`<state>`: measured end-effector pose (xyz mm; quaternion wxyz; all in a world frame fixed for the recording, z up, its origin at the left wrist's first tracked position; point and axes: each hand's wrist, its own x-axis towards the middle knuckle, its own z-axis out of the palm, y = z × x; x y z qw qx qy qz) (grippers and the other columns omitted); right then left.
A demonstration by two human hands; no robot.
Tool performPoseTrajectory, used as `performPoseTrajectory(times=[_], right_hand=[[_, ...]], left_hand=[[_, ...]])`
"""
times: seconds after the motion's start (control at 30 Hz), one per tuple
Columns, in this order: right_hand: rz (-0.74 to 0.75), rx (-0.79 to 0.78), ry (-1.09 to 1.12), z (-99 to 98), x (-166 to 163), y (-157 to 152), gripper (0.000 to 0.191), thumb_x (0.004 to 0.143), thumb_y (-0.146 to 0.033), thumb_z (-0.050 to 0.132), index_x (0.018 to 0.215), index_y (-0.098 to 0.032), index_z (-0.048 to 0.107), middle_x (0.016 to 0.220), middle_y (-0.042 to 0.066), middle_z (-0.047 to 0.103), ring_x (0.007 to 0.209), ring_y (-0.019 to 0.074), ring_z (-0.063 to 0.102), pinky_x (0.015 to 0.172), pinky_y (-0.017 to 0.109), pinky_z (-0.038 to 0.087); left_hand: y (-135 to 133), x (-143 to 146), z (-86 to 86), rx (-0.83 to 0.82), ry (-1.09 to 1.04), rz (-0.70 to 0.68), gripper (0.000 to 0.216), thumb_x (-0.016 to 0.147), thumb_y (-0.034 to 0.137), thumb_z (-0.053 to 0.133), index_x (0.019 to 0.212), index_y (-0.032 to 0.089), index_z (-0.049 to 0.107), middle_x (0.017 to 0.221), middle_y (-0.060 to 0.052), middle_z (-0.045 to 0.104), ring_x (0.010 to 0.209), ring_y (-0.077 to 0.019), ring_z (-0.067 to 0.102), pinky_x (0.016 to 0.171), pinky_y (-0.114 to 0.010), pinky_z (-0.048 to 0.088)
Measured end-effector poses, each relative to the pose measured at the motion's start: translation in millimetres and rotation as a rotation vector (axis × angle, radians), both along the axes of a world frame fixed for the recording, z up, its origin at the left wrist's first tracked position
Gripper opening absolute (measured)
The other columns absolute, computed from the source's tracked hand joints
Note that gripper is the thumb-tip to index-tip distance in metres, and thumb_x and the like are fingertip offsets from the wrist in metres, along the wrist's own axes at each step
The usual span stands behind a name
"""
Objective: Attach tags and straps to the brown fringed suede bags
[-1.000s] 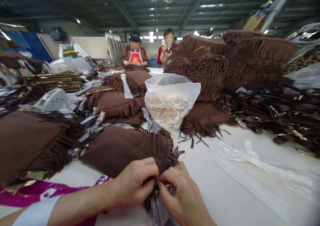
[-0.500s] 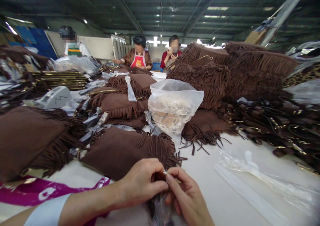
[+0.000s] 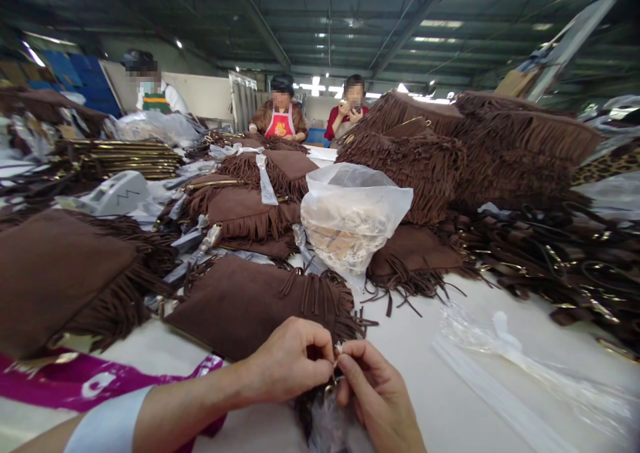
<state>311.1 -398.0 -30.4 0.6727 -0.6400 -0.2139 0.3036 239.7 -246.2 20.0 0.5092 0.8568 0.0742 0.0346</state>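
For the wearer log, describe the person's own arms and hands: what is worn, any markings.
The left hand and right hand are bare: no gloves, rings or watch show. The left forearm is uncovered up to a pale sleeve at the frame's lower edge. No sleeve shows on the right wrist.

no readable text; the white marks on the magenta band [image 3: 50,381] are illegible.

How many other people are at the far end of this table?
3: one person far left, one in a red apron centre, one in a red top beside. Fringed bags may hide more.
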Motion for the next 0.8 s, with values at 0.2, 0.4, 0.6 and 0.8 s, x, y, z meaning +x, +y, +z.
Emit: performPoseTrajectory(times=[0.2,0.4,0.6,0.8], right_hand=[[0.005,0.038,-0.034,0.9,4,1,0.040,0.077,-0.058,0.073,0.086,-0.020,0.062,0.063,-0.004,0.056,0.045,0.0091,0.046,0.045,0.020,0.038],[0.102,0.059,-0.117,-4.9,9,-6,0.026,0.087,-0.045,0.066,0.091,-0.021,0.058,0.075,-0.002,0.058,0.062,0.0122,0.053,0.052,0.020,0.041],[0.179,-0.056,-0.422,15.7,13,-7,0.007,0.091,-0.027,0.055,0.089,-0.022,0.059,0.076,-0.002,0.058,0.066,0.0136,0.055,0.057,0.022,0.040],[0.243,-0.044,-0.619,34.0,21,6,0.010,0.090,-0.020,0.050,0.083,-0.022,0.057,0.073,-0.003,0.057,0.063,0.0127,0.053,0.058,0.021,0.040]], left_hand=[[3,2,-2.6,-0.011,0.007,-0.025,0.011,0.066,0.009,0.056,0.059,0.014,0.062,0.061,0.003,0.055,0.061,-0.0109,0.052,0.057,-0.019,0.035],[4,3,-9.1,-0.114,0.010,0.032,0.007,0.061,0.012,0.055,0.058,0.015,0.061,0.063,0.002,0.057,0.063,-0.0121,0.051,0.058,-0.020,0.036],[10,5,2.6,-0.482,0.166,-0.061,0.010,0.057,0.019,0.057,0.064,0.014,0.062,0.056,0.004,0.051,0.055,-0.0089,0.040,0.050,-0.019,0.028],[16,6,12.9,-0.829,0.322,0.021,0.016,0.049,0.015,0.056,0.065,0.016,0.055,0.049,0.007,0.043,0.045,-0.0061,0.027,0.040,-0.019,0.010]])
